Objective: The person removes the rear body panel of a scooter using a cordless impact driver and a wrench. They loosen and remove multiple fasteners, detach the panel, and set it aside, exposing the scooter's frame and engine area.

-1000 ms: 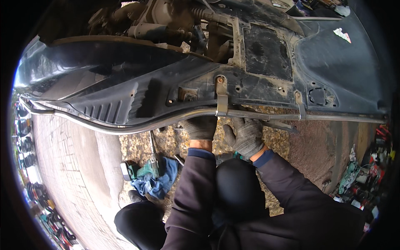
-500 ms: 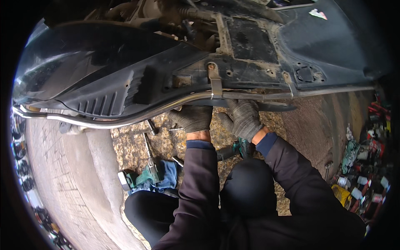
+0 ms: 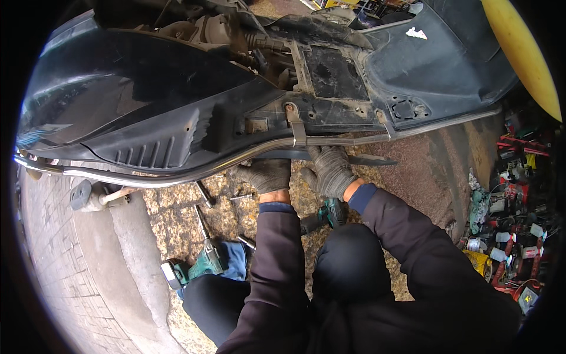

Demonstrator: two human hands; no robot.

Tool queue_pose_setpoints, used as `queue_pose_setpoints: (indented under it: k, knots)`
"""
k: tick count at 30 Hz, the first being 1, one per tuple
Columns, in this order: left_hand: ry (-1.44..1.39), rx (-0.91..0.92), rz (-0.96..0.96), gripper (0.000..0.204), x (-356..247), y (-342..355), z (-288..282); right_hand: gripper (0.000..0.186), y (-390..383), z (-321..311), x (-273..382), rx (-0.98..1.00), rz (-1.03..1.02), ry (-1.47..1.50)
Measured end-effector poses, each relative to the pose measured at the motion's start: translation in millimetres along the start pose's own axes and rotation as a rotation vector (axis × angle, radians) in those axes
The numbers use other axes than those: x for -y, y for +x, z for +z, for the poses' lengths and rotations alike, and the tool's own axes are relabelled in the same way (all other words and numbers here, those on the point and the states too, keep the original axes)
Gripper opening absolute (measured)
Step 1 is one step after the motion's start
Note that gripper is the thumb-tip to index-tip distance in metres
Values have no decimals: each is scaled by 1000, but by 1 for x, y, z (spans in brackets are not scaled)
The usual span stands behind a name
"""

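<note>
A dark scooter body (image 3: pixel 147 94) with a metal rail (image 3: pixel 206 174) along its lower edge spans the upper view. Below the rail shows a long dark plastic strip (image 3: pixel 374 160). My left hand (image 3: pixel 268 175), in a grey glove, reaches in at the strip; its thumb points left and its fingertips are hidden beneath. Just to its right, my gloved right hand (image 3: pixel 331 171) lies against the strip with thumb apart and fingers stretched up under the rail, tips hidden. Between my arms and knee lies a green-and-black power tool (image 3: pixel 330 215).
A green power driver (image 3: pixel 207 259) with a long socket rests on a blue cloth (image 3: pixel 237 259) at left. Loose sockets (image 3: pixel 205 194) lie on the stone ground. A mallet (image 3: pixel 88 196) is farther left. Many tools and bottles (image 3: pixel 513 236) crowd the right; a yellow curved object (image 3: pixel 525 53) overhangs the upper right.
The view has shifted, bringing the mallet and the yellow object into sight. Both hands stay at the strip under the rail, with little change in their pose.
</note>
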State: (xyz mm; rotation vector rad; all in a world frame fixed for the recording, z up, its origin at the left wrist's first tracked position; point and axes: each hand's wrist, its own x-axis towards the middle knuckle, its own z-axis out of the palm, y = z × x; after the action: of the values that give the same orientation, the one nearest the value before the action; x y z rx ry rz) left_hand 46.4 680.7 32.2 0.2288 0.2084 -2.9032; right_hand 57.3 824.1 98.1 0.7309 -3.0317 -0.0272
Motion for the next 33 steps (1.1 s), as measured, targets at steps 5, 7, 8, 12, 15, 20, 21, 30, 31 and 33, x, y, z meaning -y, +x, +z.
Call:
queue_pose_setpoints:
  k: [5,7,8,12,15,20,21,30,31,33]
  knots:
    - [24,-205,102,80,6,5,1,78,7,-3,7,58,6,74]
    - [131,-126,152,81,10,3,-2,72,11,-3,12,65,-12,27]
    - [97,-146,96,82,7,1,-5,69,11,-4,14,104,19,39]
    - [54,-71,194,84,-4,-12,-14,59,2,-4,24,277,-68,302]
    - [240,-350,96,69,-22,-25,-19,53,2,3,40,273,-138,307]
    - [365,-291,24,65,-41,-21,-6,30,21,10,44,-138,-173,460]
    - [480,-424,56,69,-53,-17,2,29,24,10,40,-136,-179,457]
    - [537,-457,419,77,-135,7,51,38,28,7,39,-189,-278,319]
    - [466,-517,473,66,-132,9,51,38,29,5,39,-127,-259,303]
    - [492,-568,454,57,-136,8,52,39,29,1,40,-38,-173,285]
